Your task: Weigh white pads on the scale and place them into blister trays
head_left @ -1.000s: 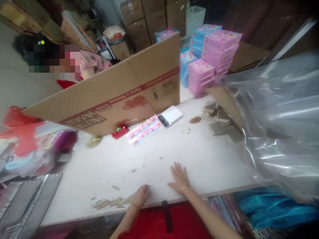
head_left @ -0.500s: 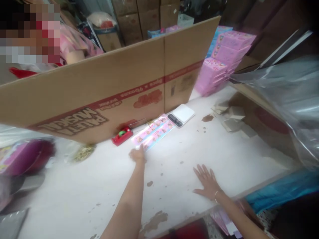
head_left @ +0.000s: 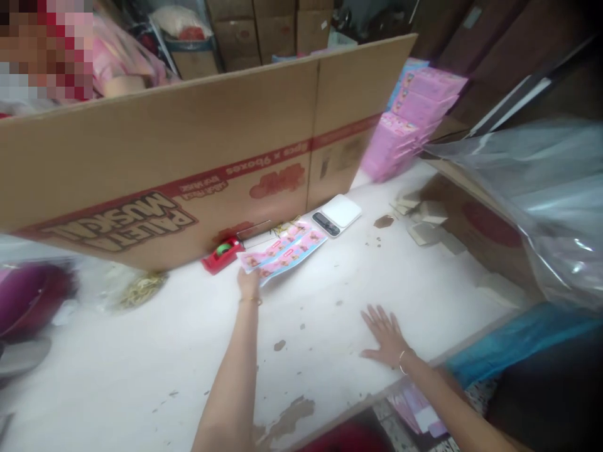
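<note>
My left hand grips the near end of a pink and blue printed sheet. That end is lifted and curved a little off the white table, while the far end lies beside a white digital scale. My right hand rests on the table with its fingers spread and nothing in it. A red tape dispenser with a green roll stands just left of the sheet. Behind the sheet, yellowish rubber bands show in part.
A large cardboard panel stands across the back of the table. Pink boxes are stacked at the back right, near a carton and pale blocks. Rubber bands lie at left. Another person's sleeve shows behind the panel.
My left hand now has the sheet's near end raised and bent, where it lay flatter before. My right hand stays spread on the table. The whole view has shifted slightly.
</note>
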Demonstrator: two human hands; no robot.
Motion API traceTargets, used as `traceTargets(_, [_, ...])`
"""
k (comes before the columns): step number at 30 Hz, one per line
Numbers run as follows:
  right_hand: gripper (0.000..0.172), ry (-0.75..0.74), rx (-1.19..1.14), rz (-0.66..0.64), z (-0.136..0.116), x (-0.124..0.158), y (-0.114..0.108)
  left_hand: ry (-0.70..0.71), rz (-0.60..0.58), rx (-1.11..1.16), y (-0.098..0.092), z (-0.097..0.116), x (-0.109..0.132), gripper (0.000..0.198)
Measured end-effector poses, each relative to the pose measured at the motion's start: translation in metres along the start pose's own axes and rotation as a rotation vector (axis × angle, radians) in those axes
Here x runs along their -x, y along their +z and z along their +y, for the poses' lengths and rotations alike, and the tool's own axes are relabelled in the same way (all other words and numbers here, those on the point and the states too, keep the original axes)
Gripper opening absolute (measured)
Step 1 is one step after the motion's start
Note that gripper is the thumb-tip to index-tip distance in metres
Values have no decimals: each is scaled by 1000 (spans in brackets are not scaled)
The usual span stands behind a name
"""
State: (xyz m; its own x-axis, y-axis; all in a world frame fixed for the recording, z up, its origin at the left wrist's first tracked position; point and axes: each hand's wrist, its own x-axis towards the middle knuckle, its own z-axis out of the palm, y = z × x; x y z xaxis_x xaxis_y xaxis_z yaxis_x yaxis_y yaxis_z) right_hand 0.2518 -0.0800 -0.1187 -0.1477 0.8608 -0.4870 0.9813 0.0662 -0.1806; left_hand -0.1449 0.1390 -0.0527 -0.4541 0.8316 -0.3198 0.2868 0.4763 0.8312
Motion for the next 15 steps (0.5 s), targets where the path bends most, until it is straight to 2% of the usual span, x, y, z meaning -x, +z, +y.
traceTargets(3, [105,-33,-215,16,-7,2,-24,-96,75,30,-68,26,25,29])
traceTargets(6, [95,-21,-429,59,-18,7,-53,-135,93,29,-132,43,69,32])
traceTargets(8, [73,19,-590,98,-26,11,-71,-176,65,-8,-159,45,100,30])
traceTargets(9, [60,58,-684,115,-29,13,-77,-205,50,-33,-166,43,113,29])
traceTargets(11, [40,174,-890,149,-31,15,-83,-246,6,-117,-165,38,133,38])
traceTargets(12, [36,246,-1001,165,-29,18,-82,-242,-60,-163,-156,36,141,42])
traceTargets(13, [37,323,-1116,179,-26,25,-79,-231,-130,-204,-142,36,150,48])
traceTargets(15, [44,464,-1350,206,-16,53,-66,-150,-308,-295,-102,39,170,55])
